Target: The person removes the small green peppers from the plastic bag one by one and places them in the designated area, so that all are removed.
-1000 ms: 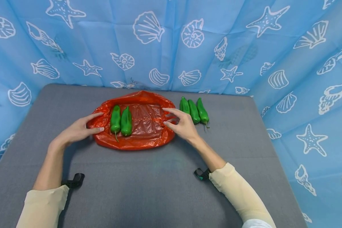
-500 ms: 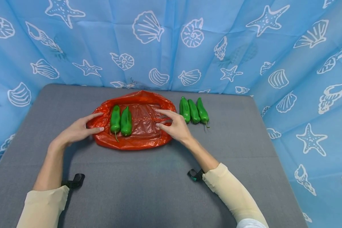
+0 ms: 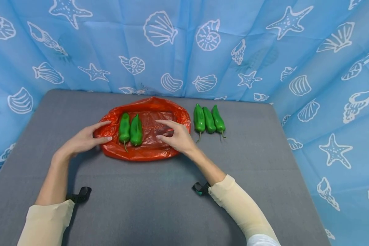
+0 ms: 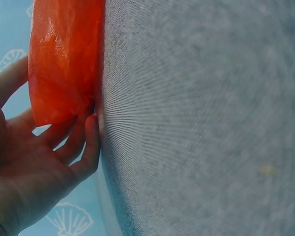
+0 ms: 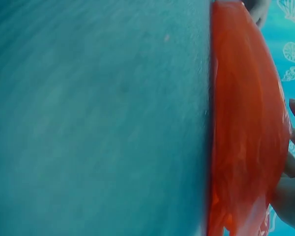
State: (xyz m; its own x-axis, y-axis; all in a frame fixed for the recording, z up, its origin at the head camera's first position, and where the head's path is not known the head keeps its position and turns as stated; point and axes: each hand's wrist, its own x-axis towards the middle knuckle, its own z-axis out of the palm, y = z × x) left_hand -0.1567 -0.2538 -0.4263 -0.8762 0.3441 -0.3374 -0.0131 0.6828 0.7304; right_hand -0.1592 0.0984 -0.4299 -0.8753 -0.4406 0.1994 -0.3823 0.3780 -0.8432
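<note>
On the table (image 3: 141, 205), a red bag (image 3: 141, 155) is placed, touched by the spread left hand (image 3: 84, 138); the right hand (image 3: 179, 137) is held above it, also spread, nothing gripped; two green peppers (image 3: 136, 132) are laid inside, three peppers (image 3: 209, 120) to its right

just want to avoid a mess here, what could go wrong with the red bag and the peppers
The red bag looks thin and soft, so a tug by the left hand, at its edge, might fold or shift it. The right hand, spread over the bag, could nudge the two peppers inside if it came closer.
</note>
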